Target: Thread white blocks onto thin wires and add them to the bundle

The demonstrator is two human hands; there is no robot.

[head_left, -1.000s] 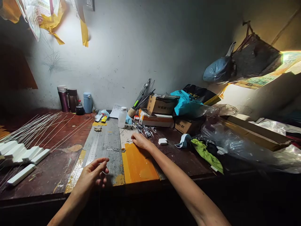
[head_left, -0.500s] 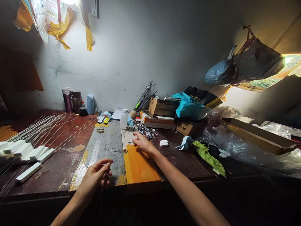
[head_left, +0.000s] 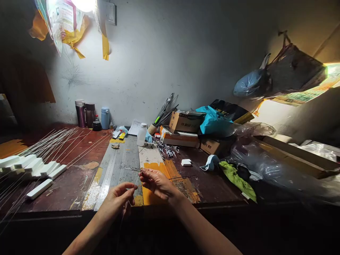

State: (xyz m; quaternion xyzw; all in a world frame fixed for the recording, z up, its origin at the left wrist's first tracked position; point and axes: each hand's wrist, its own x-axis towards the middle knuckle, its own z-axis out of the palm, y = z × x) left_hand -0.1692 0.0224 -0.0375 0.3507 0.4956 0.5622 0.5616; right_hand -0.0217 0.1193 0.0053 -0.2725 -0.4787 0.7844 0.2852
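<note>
A thin pale wire (head_left: pixel 136 183) runs between my hands above the front of the table. My left hand (head_left: pixel 122 195) pinches it between thumb and fingers, and its lower part hangs down into the dark. My right hand (head_left: pixel 155 182) is closed at the wire's upper end; anything small between its fingertips is too tiny to make out. Under the hands lie a grey board with a steel ruler (head_left: pixel 109 173) and an orange taped patch (head_left: pixel 149 197). A short metal strip (head_left: pixel 130 169) lies just behind my right fingertips.
White blocks with long thin rods (head_left: pixel 34 164) are piled at the left. Behind the hands stand a translucent bottle (head_left: pixel 141 135) and small black-and-white pieces (head_left: pixel 170 152). Farther right are cardboard boxes (head_left: pixel 186 122), a white block (head_left: pixel 186 162), a green cloth (head_left: pixel 237 179) and clear plastic.
My right hand has come back from the small pieces toward my left hand and closed at the wire's end. The view has shifted slightly left.
</note>
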